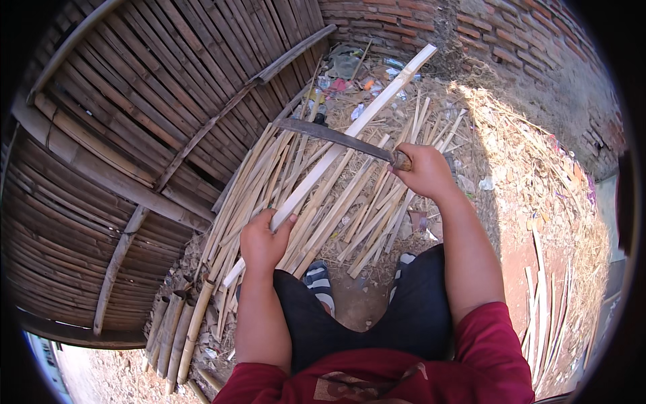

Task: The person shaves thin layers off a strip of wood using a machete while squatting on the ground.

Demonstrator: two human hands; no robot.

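My left hand (pixel 263 240) is closed around a long pale bamboo strip (pixel 350 135), near its lower end. The strip slants up and away to the right, its far end raised toward the brick wall. My right hand (pixel 425 171) grips the wooden handle of a machete (pixel 335 137). Its long dark blade points left and lies across the strip, about midway along it; whether the edge bites into the strip I cannot tell. Below both hands many split bamboo strips (pixel 363 195) lie in a loose pile on the ground.
A bamboo slat wall (pixel 168 94) rises on the left, and a brick wall (pixel 511 40) stands at the back. Thick bamboo poles (pixel 176 330) lean at lower left. Litter (pixel 356 77) is scattered behind the pile. Thin sticks (pixel 542 303) lie at right. My sandalled feet (pixel 319 283) are close to the strips.
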